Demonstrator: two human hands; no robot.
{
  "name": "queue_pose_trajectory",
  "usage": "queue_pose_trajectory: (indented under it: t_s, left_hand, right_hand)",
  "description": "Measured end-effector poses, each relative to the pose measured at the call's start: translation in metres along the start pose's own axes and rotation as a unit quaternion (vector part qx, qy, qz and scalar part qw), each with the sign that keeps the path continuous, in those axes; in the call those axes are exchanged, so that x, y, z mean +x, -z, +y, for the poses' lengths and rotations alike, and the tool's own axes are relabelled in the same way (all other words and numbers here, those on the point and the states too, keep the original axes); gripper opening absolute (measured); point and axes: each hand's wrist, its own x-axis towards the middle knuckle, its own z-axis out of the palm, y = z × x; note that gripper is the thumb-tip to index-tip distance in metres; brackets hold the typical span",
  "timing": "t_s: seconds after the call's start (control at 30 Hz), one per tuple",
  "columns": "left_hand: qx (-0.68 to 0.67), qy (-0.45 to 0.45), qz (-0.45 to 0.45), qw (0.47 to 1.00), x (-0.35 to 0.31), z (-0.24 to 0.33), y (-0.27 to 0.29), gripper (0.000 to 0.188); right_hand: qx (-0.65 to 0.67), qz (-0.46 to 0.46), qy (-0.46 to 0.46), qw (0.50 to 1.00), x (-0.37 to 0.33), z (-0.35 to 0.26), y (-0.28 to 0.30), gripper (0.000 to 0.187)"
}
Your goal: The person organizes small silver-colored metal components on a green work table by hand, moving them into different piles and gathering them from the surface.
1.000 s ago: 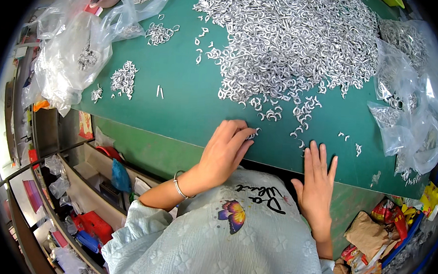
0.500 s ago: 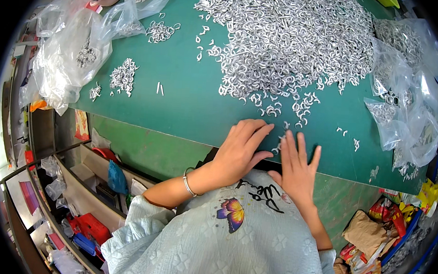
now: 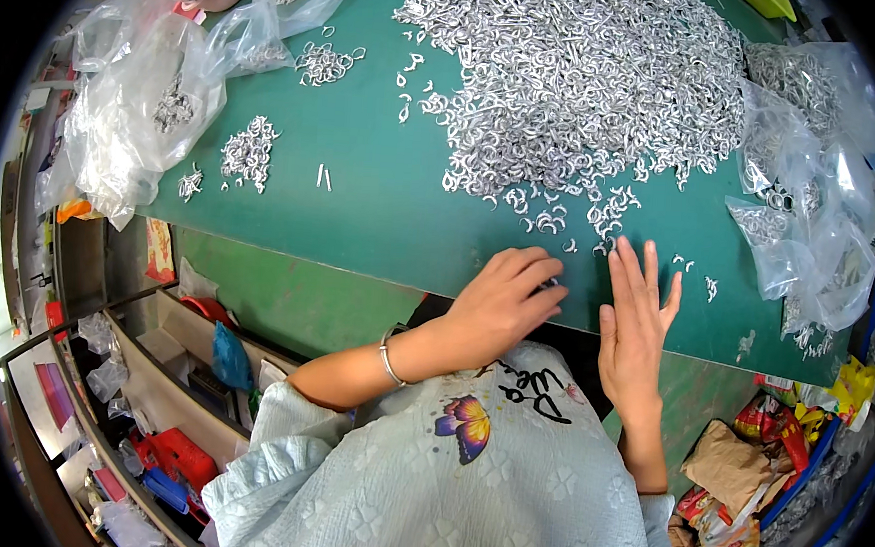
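Note:
A large heap of small silvery curved metal pieces (image 3: 589, 92) covers the far middle of the green table (image 3: 360, 224). At the near table edge my left hand (image 3: 506, 308) has its fingers curled down, and a glint of metal shows beneath them. How many pieces it holds is hidden. My right hand (image 3: 637, 331) lies to its right, fingers stretched out and empty. Its fingertips are close to a few loose crescent pieces (image 3: 611, 219) that trail off the heap. A single crescent piece (image 3: 570, 246) lies between the heap and my left hand.
Smaller piles sit at left: curved pieces (image 3: 249, 154), rings (image 3: 326, 64) and two thin pins (image 3: 324, 176). Clear plastic bags with metal parts flank the table, a left bag (image 3: 130, 134) and a right bag (image 3: 820, 247). An open drawer (image 3: 193, 339) stands below left.
My right hand has moved right and slightly forward, away from the left. My left hand has shifted right and curled over the spot where loose pieces lay between the hands.

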Motion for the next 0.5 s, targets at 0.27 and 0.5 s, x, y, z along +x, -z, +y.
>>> queue_pose_trajectory:
  t_s: [0.27, 0.5]
  left_hand:
    - [0.021, 0.064, 0.058, 0.996, -0.010, -0.009, 0.019, 0.038]
    - [0.034, 0.029, 0.019, 0.999, -0.003, -0.001, 0.010, 0.045]
  right_hand:
    - [-0.056, -0.094, 0.054, 0.993, 0.012, -0.018, -0.020, 0.070]
    - [0.039, -0.013, 0.008, 0.999, 0.003, -0.005, -0.010, 0.070]
